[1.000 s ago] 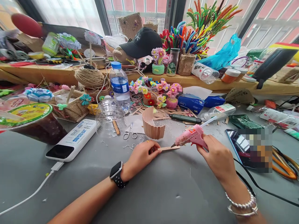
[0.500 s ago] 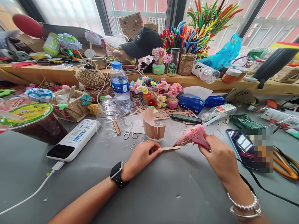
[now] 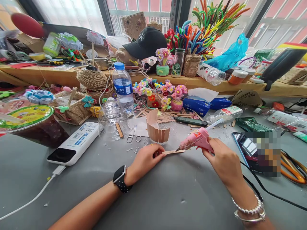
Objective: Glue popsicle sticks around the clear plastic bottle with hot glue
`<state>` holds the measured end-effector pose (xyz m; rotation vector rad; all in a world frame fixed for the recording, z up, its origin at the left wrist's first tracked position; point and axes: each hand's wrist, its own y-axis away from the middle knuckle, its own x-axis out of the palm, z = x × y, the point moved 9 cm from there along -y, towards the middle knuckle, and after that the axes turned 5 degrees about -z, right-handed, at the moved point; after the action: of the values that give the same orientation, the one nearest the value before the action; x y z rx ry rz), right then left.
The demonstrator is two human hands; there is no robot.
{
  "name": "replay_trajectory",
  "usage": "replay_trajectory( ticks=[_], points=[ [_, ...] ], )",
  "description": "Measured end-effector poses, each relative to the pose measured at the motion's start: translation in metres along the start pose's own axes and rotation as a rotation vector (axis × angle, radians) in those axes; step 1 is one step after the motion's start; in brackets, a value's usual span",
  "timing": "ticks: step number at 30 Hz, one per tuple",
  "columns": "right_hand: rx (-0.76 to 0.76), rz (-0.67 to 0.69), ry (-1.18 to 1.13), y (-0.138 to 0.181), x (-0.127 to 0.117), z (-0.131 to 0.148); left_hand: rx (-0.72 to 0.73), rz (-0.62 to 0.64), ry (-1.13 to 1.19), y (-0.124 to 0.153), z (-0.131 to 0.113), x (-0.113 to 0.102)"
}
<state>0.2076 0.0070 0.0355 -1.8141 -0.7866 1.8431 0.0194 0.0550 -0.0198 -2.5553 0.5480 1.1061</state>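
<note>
My left hand (image 3: 146, 159), a black watch on its wrist, pinches one end of a flat wooden craft stick (image 3: 174, 152) lying on the grey table (image 3: 153, 191). My right hand (image 3: 224, 161), with silver bracelets, grips a pink hot glue gun (image 3: 196, 140). Its nozzle points down-left at the stick's right part, at or just above it. Just behind the stick stands a small round holder (image 3: 157, 130) made of upright craft sticks.
Small scissors (image 3: 134, 135), a clear plastic bottle half (image 3: 112, 119), a water bottle (image 3: 123, 86) and a white power bank (image 3: 75, 143) with cable lie to the left. A phone (image 3: 249, 150), orange-handled scissors (image 3: 291, 169) and the glue gun's black cord (image 3: 268, 193) are on the right. Craft flowers, twine and pipe cleaners crowd the back.
The glue gun nozzle shifted slightly left along the stick. My left hand has stayed put on the stick's end.
</note>
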Motion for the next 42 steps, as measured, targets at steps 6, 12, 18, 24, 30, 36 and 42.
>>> replay_trajectory(
  ticks=[6,12,18,24,30,36,42],
  points=[
    [-0.022,-0.016,0.032,-0.0003,-0.0021,-0.0004,-0.003,-0.007,0.003,0.0001,0.0007,-0.0002],
    [-0.033,-0.018,0.051,-0.0004,-0.0027,-0.0021,-0.004,-0.007,0.006,0.0000,0.0028,0.0009],
    [-0.031,0.009,0.026,0.0005,0.0004,-0.0053,-0.005,-0.006,0.005,0.0002,0.0026,0.0008],
    [-0.032,0.009,0.022,0.0003,0.0005,-0.0056,-0.009,-0.004,0.005,-0.0002,0.0021,0.0010],
    [-0.026,0.010,0.018,0.0005,0.0000,-0.0048,-0.007,-0.004,0.006,0.0000,0.0023,0.0014],
    [-0.020,0.025,0.017,0.0006,0.0013,-0.0045,0.001,-0.015,0.013,0.0004,0.0031,0.0011],
    [-0.020,0.040,0.016,0.0004,0.0024,-0.0052,0.003,-0.011,0.008,0.0004,0.0032,0.0012]
  ],
)
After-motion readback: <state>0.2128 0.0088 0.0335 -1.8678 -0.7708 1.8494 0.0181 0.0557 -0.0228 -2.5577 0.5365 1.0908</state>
